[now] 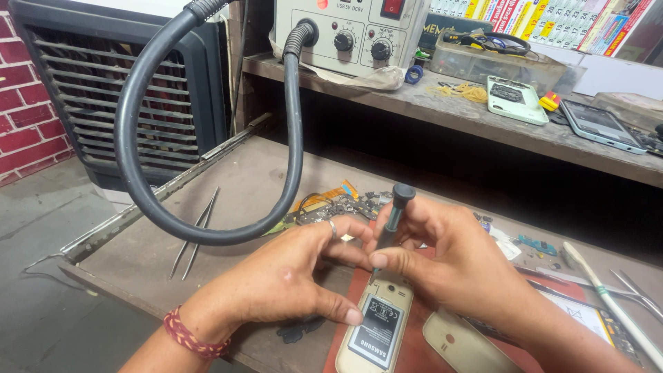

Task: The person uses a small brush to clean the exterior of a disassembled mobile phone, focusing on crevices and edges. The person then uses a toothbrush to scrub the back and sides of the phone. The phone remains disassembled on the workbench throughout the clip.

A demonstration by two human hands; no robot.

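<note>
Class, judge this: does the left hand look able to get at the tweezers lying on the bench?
Probably yes: the tweezers lie uncovered beside the left hand, though the hose loops close by.

I am seeing a white-and-grey rectangular label (376, 326) lying on the battery of the opened phone at bottom centre. A silver phone's dark screen (599, 121) is lying face-up on the upper shelf at right. Colourful calendar sheets (552, 19) in red, yellow and white are hanging behind that shelf, top right.
</note>
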